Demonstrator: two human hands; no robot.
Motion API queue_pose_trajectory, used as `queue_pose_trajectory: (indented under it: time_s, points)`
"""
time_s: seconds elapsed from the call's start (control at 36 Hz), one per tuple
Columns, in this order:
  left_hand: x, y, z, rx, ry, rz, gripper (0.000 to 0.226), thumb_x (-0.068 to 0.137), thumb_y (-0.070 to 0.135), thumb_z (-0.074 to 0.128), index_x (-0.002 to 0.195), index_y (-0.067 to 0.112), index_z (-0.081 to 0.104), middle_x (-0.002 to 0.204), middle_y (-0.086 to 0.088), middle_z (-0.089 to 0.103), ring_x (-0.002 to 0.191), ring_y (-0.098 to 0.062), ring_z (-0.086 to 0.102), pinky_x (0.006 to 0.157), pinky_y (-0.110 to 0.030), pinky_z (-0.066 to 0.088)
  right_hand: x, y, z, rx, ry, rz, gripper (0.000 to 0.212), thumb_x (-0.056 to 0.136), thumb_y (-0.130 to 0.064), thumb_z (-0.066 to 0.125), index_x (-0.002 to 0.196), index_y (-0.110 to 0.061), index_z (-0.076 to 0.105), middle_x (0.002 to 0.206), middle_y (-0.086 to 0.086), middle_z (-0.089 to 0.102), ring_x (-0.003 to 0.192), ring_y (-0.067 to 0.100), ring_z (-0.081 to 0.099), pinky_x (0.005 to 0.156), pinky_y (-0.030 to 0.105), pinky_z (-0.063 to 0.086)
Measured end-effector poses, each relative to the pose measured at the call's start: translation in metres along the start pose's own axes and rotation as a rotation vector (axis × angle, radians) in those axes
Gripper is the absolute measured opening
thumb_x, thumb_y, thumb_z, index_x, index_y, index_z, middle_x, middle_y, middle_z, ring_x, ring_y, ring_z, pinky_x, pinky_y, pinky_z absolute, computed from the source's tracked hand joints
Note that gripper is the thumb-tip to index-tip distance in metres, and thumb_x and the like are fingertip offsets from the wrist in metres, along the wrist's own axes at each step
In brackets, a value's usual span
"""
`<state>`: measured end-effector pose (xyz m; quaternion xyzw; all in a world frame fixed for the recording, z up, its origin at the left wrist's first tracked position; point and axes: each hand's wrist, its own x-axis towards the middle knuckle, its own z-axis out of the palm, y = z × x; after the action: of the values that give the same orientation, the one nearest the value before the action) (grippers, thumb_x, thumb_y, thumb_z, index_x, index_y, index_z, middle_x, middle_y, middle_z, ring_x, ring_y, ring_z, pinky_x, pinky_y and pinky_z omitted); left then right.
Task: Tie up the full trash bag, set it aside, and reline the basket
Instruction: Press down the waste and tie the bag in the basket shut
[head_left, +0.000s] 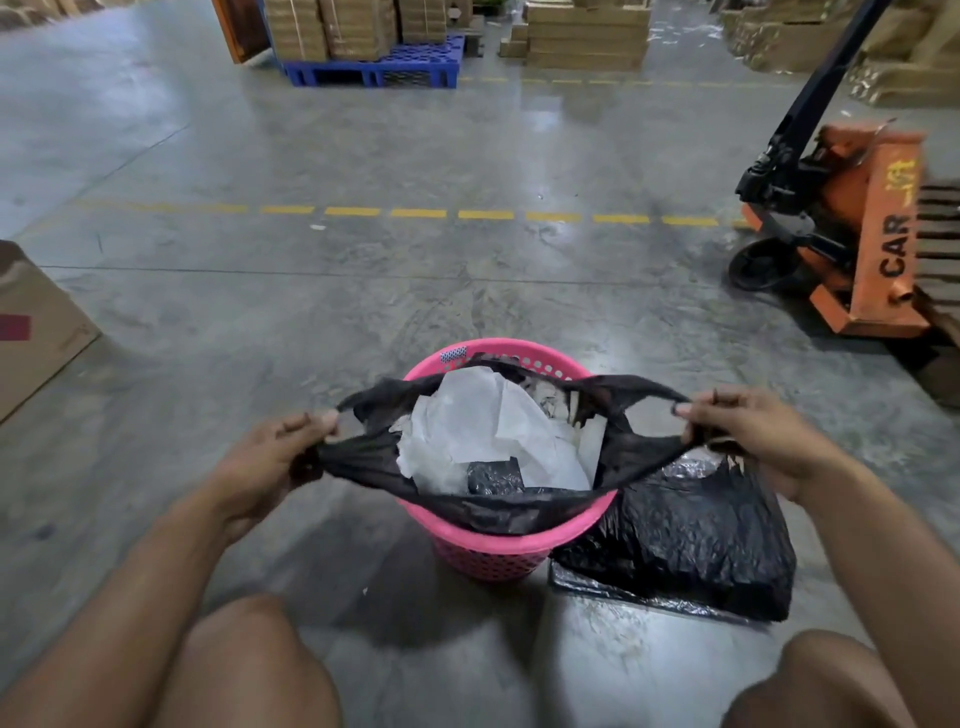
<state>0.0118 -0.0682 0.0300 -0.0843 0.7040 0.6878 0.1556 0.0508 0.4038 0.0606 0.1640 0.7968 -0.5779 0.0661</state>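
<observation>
A pink perforated basket (488, 553) stands on the concrete floor between my knees. Inside it sits a black trash bag (498, 512), its mouth stretched wide and filled with crumpled white paper (467, 426). My left hand (272, 457) pinches the bag's left handle, pulled out to the left of the rim. My right hand (748, 431) grips the right handle, pulled out to the right. Both handles are taut and apart. Flat on the floor just right of the basket lies a folded stack of black bags (691, 545).
An orange pallet jack (862, 228) stands at the right, its black handle leaning up. A cardboard box (36, 327) sits at the left edge. A dashed yellow line (415, 212) crosses the floor ahead. Stacked cartons on a blue pallet (384, 67) fill the background.
</observation>
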Motion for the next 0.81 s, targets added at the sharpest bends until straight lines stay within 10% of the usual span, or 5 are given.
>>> queue_pose_trajectory:
  time_s: [0.28,0.42,0.53,0.69,0.81]
  points:
    - [0.042,0.058,0.059,-0.156,0.03,0.217,0.021,0.097,0.027,0.06,0.077,0.023,0.063,0.068,0.017,0.065,0.068,0.002,0.06,0.076,-0.024,0.041,0.038,-0.053,0.055,0.209,0.167,-0.101,0.017,0.085,-0.015,0.075,0.07,-0.017,0.066,0.084,0.006,0.067,0.085,0.018,0.059,0.082,0.034,0.044]
    - [0.045,0.061,0.095,-0.219,-0.031,0.372,0.013,0.086,0.017,0.064,0.081,0.013,0.076,0.082,-0.008,0.068,0.079,-0.025,0.061,0.077,-0.035,0.052,0.041,-0.056,0.083,0.276,0.235,-0.218,0.022,0.083,-0.002,0.068,0.063,-0.011,0.065,0.111,0.006,0.073,0.101,0.007,0.066,0.091,0.031,0.05]
    - [0.051,0.057,0.113,-0.189,-0.16,0.407,0.034,0.075,0.013,0.068,0.103,-0.005,0.061,0.111,-0.032,0.066,0.094,-0.025,0.072,0.081,-0.034,0.056,0.04,-0.053,0.097,0.303,0.118,-0.228,0.02,0.09,0.003,0.062,0.072,-0.006,0.058,0.084,0.018,0.075,0.069,0.016,0.072,0.065,0.025,0.057]
    - [0.061,0.036,0.135,0.283,-0.35,0.454,0.064,0.078,0.002,0.072,0.132,0.033,0.057,0.095,-0.003,0.071,0.096,-0.015,0.065,0.103,-0.036,0.048,0.039,-0.057,0.106,-0.471,0.14,-0.575,0.011,0.073,-0.035,0.062,0.075,-0.024,0.064,0.102,0.001,0.06,0.103,0.018,0.056,0.093,0.037,0.046]
    - [0.064,0.031,0.155,0.407,-0.438,0.449,0.057,0.077,0.009,0.079,0.129,0.014,0.058,0.117,-0.004,0.072,0.112,-0.016,0.066,0.102,-0.028,0.049,0.031,-0.073,0.122,-0.778,0.039,-0.734,0.017,0.072,-0.04,0.058,0.08,-0.026,0.064,0.121,-0.004,0.051,0.117,0.02,0.045,0.097,0.044,0.04]
